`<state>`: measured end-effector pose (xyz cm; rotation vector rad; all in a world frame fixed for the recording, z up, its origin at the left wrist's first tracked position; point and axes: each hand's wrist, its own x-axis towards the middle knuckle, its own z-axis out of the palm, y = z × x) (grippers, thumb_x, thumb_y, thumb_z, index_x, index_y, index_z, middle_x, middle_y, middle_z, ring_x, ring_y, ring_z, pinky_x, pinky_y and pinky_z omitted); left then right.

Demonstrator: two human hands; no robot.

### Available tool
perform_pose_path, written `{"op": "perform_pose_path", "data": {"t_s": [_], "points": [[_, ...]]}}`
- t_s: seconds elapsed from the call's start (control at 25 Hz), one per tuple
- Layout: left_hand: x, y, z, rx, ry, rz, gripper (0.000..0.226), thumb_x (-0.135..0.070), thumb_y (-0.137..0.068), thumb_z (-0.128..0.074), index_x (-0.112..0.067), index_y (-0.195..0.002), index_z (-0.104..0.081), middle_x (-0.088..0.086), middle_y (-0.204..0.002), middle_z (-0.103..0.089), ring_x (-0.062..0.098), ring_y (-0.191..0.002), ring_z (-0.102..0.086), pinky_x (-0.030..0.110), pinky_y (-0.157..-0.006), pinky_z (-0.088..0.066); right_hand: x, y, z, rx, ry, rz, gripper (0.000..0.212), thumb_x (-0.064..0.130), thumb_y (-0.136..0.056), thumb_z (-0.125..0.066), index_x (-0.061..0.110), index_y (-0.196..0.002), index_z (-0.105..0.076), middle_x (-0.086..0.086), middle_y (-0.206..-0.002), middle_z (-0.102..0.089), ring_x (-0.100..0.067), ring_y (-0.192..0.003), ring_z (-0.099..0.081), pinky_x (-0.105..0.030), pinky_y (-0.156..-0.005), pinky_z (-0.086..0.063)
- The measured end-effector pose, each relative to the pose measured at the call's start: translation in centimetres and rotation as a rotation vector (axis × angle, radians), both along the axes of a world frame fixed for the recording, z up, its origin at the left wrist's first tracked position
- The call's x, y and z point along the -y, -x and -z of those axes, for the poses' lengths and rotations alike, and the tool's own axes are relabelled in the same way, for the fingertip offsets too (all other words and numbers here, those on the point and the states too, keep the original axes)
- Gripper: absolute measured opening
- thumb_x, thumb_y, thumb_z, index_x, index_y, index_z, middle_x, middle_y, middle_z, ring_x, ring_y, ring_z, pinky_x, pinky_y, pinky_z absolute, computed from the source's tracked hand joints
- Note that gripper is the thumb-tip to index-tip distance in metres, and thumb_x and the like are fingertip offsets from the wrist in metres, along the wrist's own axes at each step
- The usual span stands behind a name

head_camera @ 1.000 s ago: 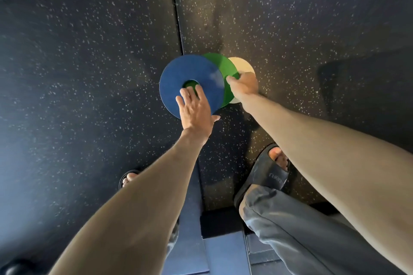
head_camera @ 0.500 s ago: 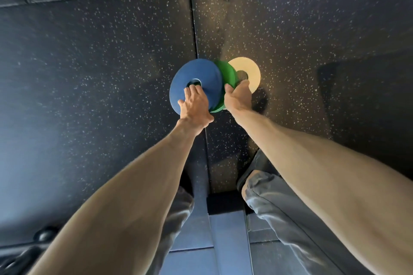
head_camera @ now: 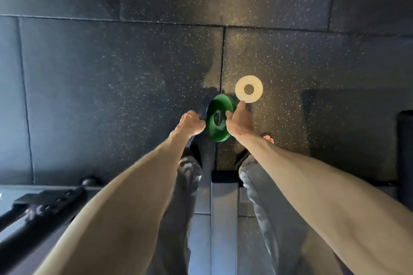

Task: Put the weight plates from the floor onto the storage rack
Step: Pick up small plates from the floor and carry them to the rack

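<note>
Lifted, tilted green plate (head_camera: 221, 102) gripped by right hand (head_camera: 238, 121), blue plate (head_camera: 204, 108) gripped by left hand (head_camera: 190, 124)

Setting: gym, weights area. Evidence: black rubber floor tiles (head_camera: 111, 96), pale-flecked, with visible seams; green weight plate (head_camera: 221, 101) and white weight plate (head_camera: 257, 94), both discs with centre holes; black steel beam (head_camera: 55, 201) with a row of holes, lower left; black padded roller (head_camera: 404, 140) at right edge.
</note>
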<state>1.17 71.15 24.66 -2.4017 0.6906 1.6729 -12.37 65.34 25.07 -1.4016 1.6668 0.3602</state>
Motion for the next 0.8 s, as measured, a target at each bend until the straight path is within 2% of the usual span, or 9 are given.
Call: {"op": "perform_pose_path", "data": {"t_s": [0.08, 0.2, 0.32, 0.4, 0.52, 0.6, 0.68, 0.8], "points": [[-2.0, -1.3, -5.5, 0.013, -0.052, -0.024, 0.042, -0.010, -0.089, -0.049, 0.003, -0.129, -0.050, 0.020, -0.133, -0.055, 0.036, -0.123, -0.053, 0.039, -0.094, -0.046, -1.0, -1.2, -5.7, -0.013, 0.001, -0.094, 0.035, 0.022, -0.102, -0.051, 0.003, -0.128, -0.038, -0.018, -0.111, -0.063, -0.037, -0.100, -0.064, -0.040, -0.072, -0.047], [-4.6, -3.0, -14.0, 0.063, -0.063, -0.082, 0.045, -0.013, -0.090, -0.049, 0.001, -0.132, -0.049, 0.017, -0.133, -0.055, 0.036, -0.121, -0.054, 0.037, -0.085, -0.046, -1.9, -3.7, -13.5, -0.009, -0.002, -0.244, 0.038, 0.022, -0.100, -0.052, 0.004, -0.130, -0.038, -0.019, -0.121, -0.060, -0.039, -0.112, -0.059, -0.045, -0.089, -0.049], [-7.9, -4.7, -21.8, 0.087, -0.015, -0.221, 0.039, -0.011, -0.087, -0.051, 0.002, -0.122, -0.059, 0.017, -0.124, -0.064, 0.035, -0.113, -0.061, 0.036, -0.083, -0.050, -2.9, -6.8, -20.7, -0.006, 0.030, -0.495, 0.040, 0.022, -0.099, -0.054, 0.004, -0.131, -0.038, -0.019, -0.125, -0.059, -0.040, -0.114, -0.058, -0.040, -0.082, -0.043], [-10.4, -5.1, -26.2, 0.128, 0.038, -0.317, 0.035, -0.010, -0.089, -0.051, 0.004, -0.119, -0.060, 0.019, -0.120, -0.065, 0.035, -0.112, -0.062, 0.034, -0.082, -0.050, -4.0, -8.6, -24.5, -0.002, 0.035, -0.712, 0.041, 0.024, -0.100, -0.052, 0.004, -0.132, -0.036, -0.020, -0.128, -0.058, -0.039, -0.117, -0.057, -0.040, -0.084, -0.042], [-15.8, -4.6, -31.4, 0.177, 0.089, -0.508, 0.040, -0.014, -0.090, -0.054, 0.005, -0.125, -0.056, 0.022, -0.125, -0.062, 0.036, -0.115, -0.060, 0.033, -0.084, -0.049, -6.8, -10.6, -28.8, 0.016, 0.056, -1.056, 0.047, 0.025, -0.100, -0.050, 0.004, -0.137, -0.031, -0.021, -0.135, -0.054, -0.040, -0.122, -0.055, -0.045, -0.098, -0.046], [-19.4, -3.7, -33.9, 0.202, 0.104, -0.665, 0.037, -0.015, -0.089, -0.056, 0.004, -0.121, -0.058, 0.020, -0.121, -0.064, 0.034, -0.111, -0.063, 0.031, -0.075, -0.048, -8.8, -11.8, -31.2, 0.053, 0.102, -1.243, 0.043, 0.021, -0.099, -0.052, 0.003, -0.133, -0.035, -0.024, -0.131, -0.058, -0.042, -0.118, -0.057, -0.044, -0.093, -0.047], [-23.6, -2.0, -36.2, 0.229, 0.120, -0.861, 0.033, -0.014, -0.087, -0.057, 0.006, -0.113, -0.061, 0.022, -0.114, -0.068, 0.035, -0.102, -0.067, 0.034, -0.068, -0.053, -12.1, -13.1, -34.0, 0.110, 0.128, -1.463, 0.049, 0.017, -0.098, -0.050, 0.000, -0.140, -0.032, -0.026, -0.133, -0.057, -0.042, -0.120, -0.057, -0.043, -0.093, -0.047], [-29.0, 1.3, -38.7, 0.242, 0.160, -1.161, 0.030, -0.015, -0.085, -0.059, 0.007, -0.104, -0.065, 0.024, -0.102, -0.069, 0.035, -0.094, -0.070, 0.044, -0.069, -0.058, -17.3, -14.7, -37.4, 0.183, 0.136, -1.744, 0.057, 0.017, -0.099, -0.044, -0.001, -0.148, -0.022, -0.027, -0.137, -0.054, -0.041, -0.125, -0.054, -0.041, -0.097, -0.044]]}}
